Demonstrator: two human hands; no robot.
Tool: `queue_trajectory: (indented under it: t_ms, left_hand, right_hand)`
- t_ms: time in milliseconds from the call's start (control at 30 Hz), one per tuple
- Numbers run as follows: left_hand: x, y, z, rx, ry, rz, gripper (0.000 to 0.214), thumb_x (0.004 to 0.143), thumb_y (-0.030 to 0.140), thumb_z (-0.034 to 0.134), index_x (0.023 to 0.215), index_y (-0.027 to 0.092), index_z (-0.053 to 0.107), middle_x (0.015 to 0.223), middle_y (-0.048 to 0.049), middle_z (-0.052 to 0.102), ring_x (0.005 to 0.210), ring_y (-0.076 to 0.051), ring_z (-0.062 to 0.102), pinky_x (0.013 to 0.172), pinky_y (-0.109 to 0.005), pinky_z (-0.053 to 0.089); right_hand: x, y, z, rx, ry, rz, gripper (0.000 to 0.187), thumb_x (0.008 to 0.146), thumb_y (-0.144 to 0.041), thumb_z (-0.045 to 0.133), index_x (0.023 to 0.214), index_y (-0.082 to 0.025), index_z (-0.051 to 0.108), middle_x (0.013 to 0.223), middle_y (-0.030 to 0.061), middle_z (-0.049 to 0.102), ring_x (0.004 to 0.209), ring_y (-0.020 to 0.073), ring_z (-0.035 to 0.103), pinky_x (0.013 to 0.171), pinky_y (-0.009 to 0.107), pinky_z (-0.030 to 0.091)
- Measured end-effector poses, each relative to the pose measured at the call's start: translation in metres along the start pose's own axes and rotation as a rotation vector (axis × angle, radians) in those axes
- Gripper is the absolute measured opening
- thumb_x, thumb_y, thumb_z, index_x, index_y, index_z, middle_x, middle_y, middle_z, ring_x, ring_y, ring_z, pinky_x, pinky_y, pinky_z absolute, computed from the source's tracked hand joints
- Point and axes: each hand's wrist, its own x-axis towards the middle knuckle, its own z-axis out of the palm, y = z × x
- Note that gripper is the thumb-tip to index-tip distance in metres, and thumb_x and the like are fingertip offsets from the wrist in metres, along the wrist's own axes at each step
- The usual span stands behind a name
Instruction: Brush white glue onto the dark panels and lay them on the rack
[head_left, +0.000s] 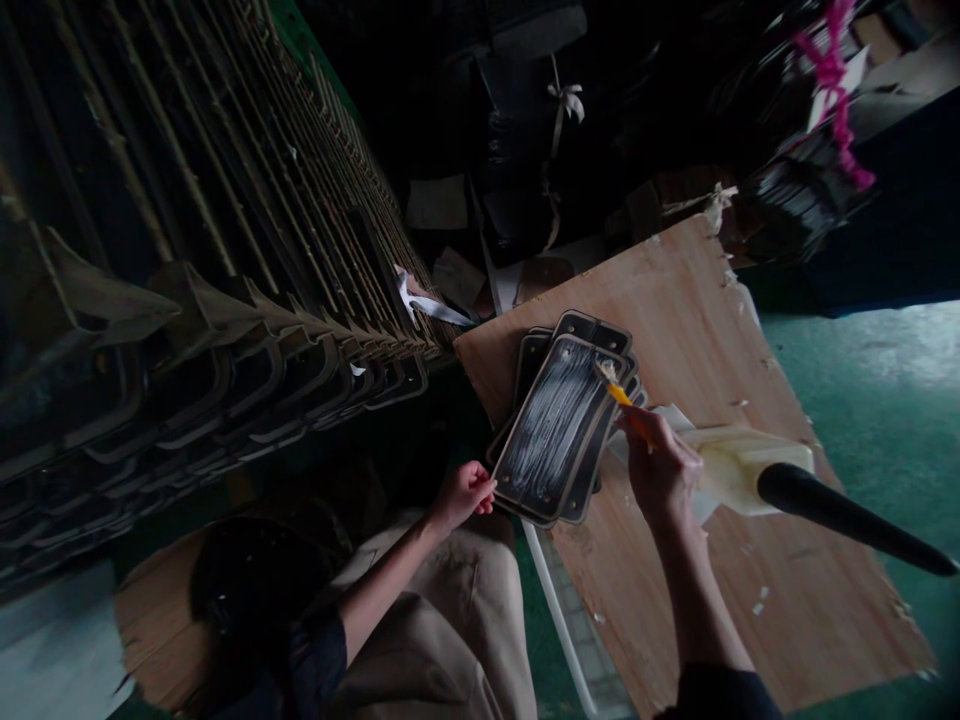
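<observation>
Pinching in curled left hand (466, 494) the eight-o'clock corner of a white-streaked black panel (553, 420), stacked on plywood (795, 600); gripping in closed right hand (664, 462) a yellow-handled brush (618, 393), towards two o'clock; facing racked black pieces (247, 200) at ten.

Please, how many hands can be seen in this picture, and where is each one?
2. The left hand pinches the near-left corner of the top black plate; the right hand holds a brush near its far-right corner. Others may be hidden in the dark.

Stacked panels (551, 430) and a bottle (742, 465) rest on plywood (802, 600).
</observation>
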Motion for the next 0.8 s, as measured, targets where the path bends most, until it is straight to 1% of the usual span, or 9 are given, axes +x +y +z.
queue_trajectory:
  t_ms: [67, 133, 267, 333, 400, 533, 667, 733, 800]
  left_hand:
    - [0.001, -0.001, 0.0, 0.005, -0.001, -0.008, 0.017, 0.079, 0.025, 0.061, 0.075, 0.015, 0.048, 0.055, 0.0019, 0.059, 0.043, -0.01, 0.057, 0.04, -0.017, 0.04]
    - [-0.001, 0.0, 0.0, 0.003, -0.009, -0.005, 0.016, 0.08, 0.025, 0.06, 0.075, 0.015, 0.049, 0.055, 0.0015, 0.06, 0.044, -0.01, 0.058, 0.041, -0.016, 0.04]
    - [-0.005, 0.002, -0.001, -0.023, -0.028, 0.019, 0.016, 0.081, 0.026, 0.059, 0.078, 0.014, 0.05, 0.058, 0.0005, 0.061, 0.047, -0.01, 0.059, 0.043, -0.017, 0.042]
    - [-0.007, 0.002, -0.002, -0.037, -0.031, 0.029, 0.018, 0.082, 0.028, 0.059, 0.078, 0.014, 0.049, 0.058, 0.0009, 0.061, 0.047, -0.009, 0.059, 0.044, -0.017, 0.041]
    - [-0.008, 0.001, -0.002, -0.044, -0.034, 0.033, 0.02, 0.082, 0.03, 0.061, 0.078, 0.014, 0.048, 0.058, 0.0012, 0.06, 0.047, -0.009, 0.059, 0.044, -0.017, 0.041]
    - [-0.006, -0.002, -0.002, -0.041, -0.041, 0.035, 0.022, 0.081, 0.031, 0.062, 0.078, 0.014, 0.048, 0.057, 0.0016, 0.06, 0.046, -0.01, 0.059, 0.044, -0.017, 0.042]
    - [-0.003, -0.005, -0.004, -0.025, -0.039, 0.051, 0.019, 0.082, 0.028, 0.061, 0.079, 0.014, 0.049, 0.057, 0.0018, 0.06, 0.045, -0.009, 0.058, 0.042, -0.016, 0.041]
    - [-0.001, -0.006, -0.004, -0.012, -0.036, 0.053, 0.016, 0.082, 0.025, 0.059, 0.078, 0.014, 0.049, 0.058, 0.0014, 0.061, 0.046, -0.009, 0.059, 0.042, -0.016, 0.042]
    - [0.0, -0.006, -0.004, 0.002, -0.036, 0.049, 0.015, 0.082, 0.024, 0.058, 0.076, 0.015, 0.049, 0.057, 0.0014, 0.061, 0.045, -0.009, 0.059, 0.041, -0.016, 0.041]
  right_hand:
    - [-0.014, 0.001, 0.008, -0.007, -0.083, -0.029, 0.017, 0.094, -0.025, 0.054, 0.107, -0.02, 0.064, 0.09, 0.0027, 0.07, 0.071, 0.0117, 0.065, 0.062, 0.021, 0.045]
    - [-0.042, -0.008, 0.014, -0.017, -0.162, -0.023, 0.017, 0.095, -0.025, 0.052, 0.107, -0.019, 0.063, 0.088, 0.0029, 0.069, 0.068, 0.0115, 0.063, 0.06, 0.021, 0.044]
    - [-0.108, -0.041, 0.013, 0.023, -0.281, 0.073, 0.016, 0.096, -0.022, 0.049, 0.109, -0.019, 0.059, 0.085, 0.0025, 0.068, 0.065, 0.0113, 0.063, 0.056, 0.019, 0.042]
    - [-0.129, -0.058, 0.009, 0.08, -0.347, 0.106, 0.016, 0.097, -0.022, 0.048, 0.108, -0.019, 0.058, 0.082, 0.0025, 0.067, 0.062, 0.0112, 0.063, 0.054, 0.018, 0.041]
    - [-0.139, -0.071, 0.007, 0.137, -0.408, 0.119, 0.016, 0.097, -0.021, 0.046, 0.106, -0.018, 0.058, 0.08, 0.0029, 0.067, 0.061, 0.0115, 0.062, 0.054, 0.018, 0.041]
    - [-0.139, -0.085, 0.014, 0.263, -0.461, 0.161, 0.015, 0.097, -0.023, 0.046, 0.107, -0.02, 0.058, 0.083, 0.0025, 0.068, 0.065, 0.0122, 0.065, 0.059, 0.019, 0.046]
    - [-0.117, -0.079, 0.027, 0.374, -0.483, 0.247, 0.018, 0.098, -0.029, 0.046, 0.105, -0.021, 0.06, 0.078, 0.0, 0.068, 0.065, 0.0123, 0.067, 0.06, 0.019, 0.048]
    - [-0.098, -0.069, 0.033, 0.44, -0.422, 0.319, 0.019, 0.097, -0.031, 0.047, 0.104, -0.02, 0.061, 0.073, -0.0007, 0.068, 0.064, 0.0132, 0.067, 0.058, 0.02, 0.05]
    - [-0.077, -0.057, 0.039, 0.521, -0.302, 0.393, 0.022, 0.096, -0.034, 0.049, 0.105, -0.018, 0.061, 0.074, 0.0004, 0.068, 0.064, 0.0145, 0.068, 0.059, 0.022, 0.052]
